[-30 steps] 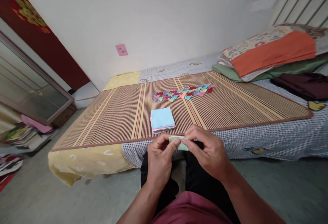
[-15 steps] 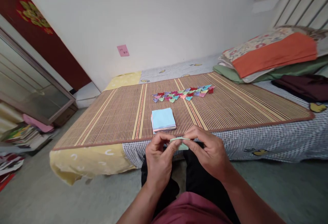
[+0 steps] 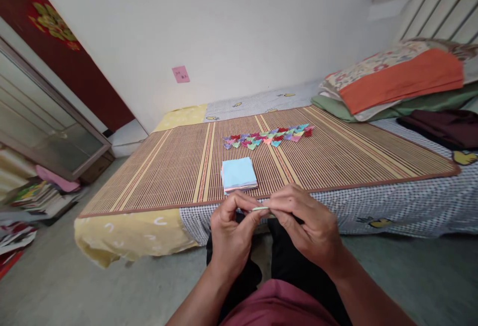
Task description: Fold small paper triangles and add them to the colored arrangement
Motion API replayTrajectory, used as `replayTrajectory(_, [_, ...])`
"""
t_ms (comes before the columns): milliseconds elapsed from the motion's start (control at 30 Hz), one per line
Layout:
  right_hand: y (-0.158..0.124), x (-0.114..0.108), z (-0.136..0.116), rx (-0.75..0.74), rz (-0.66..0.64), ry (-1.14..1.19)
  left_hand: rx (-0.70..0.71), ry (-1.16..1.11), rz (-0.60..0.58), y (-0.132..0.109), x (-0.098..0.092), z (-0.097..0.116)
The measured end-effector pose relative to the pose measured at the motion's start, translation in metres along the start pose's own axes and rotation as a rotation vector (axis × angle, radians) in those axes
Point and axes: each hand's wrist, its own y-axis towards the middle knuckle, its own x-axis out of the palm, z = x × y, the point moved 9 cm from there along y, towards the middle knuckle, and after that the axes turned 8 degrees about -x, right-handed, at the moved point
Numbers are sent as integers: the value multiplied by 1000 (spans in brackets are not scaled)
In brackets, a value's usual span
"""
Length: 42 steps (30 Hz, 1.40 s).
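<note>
Between my two hands is a small folded piece of pale green paper [image 3: 260, 208], seen nearly edge-on and mostly covered by fingers. My left hand [image 3: 233, 231] pinches its left side between thumb and fingertips. From the other side, my right hand [image 3: 306, 224] grips it with thumb and forefinger, the two hands' fingertips almost touching. Just beyond my hands, a stack of square paper sheets [image 3: 239, 173], light blue on top, lies on the striped mat [image 3: 168, 166]. Farther back are several small folded paper pieces [image 3: 267, 137] in many colours, set out in rows.
The mat covers a bed with a checked sheet [image 3: 403, 209] and a yellow cloth [image 3: 134, 234]. Folded bedding with an orange band [image 3: 407, 79] and a dark maroon cloth [image 3: 440, 128] lie at right. A pink note [image 3: 181, 74] is on the wall. Books [image 3: 33, 196] are piled at left.
The green paper has turned from showing a flap below the fingers to a thin edge. My right hand has shifted slightly, its fingers now closer to the left hand's.
</note>
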Motion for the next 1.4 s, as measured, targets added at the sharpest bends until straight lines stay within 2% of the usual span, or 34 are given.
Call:
replayTrajectory(100, [-1, 1, -2, -4, 4, -15, -67, -22, 0, 1, -2, -6])
replayTrajectory(233, [-4, 0, 4, 84, 32, -14, -205, -44, -42, -1, -1, -18])
replayTrajectory(433, [-2, -1, 7, 142, 22, -16, -175, 9, -89, -1, 2, -15])
replayTrajectory(500, [-3, 2, 9, 165, 12, -28, -207, 13, -107, 0, 5, -18])
replayTrajectory(667, [-15, 9, 32, 389, -23, -19, -431, -150, -146, 1, 13, -41])
replayTrajectory(800, [-24, 18, 49, 519, -123, 156, -527, -195, -130, 4, 8, -59])
replayTrajectory(867, [-23, 18, 51, 504, -147, 227, -581, -267, -112, 6, 3, -68])
replayTrajectory(1033, [-15, 16, 36, 311, -219, 243, -691, -362, -161, 10, 3, -80])
replayTrajectory(1200, [-14, 20, 31, 288, -276, 265, -697, -347, -197, 9, 4, -79])
replayTrajectory(1400, [-15, 27, 26, 303, -350, 267, -631, -254, -163, 9, 2, -77])
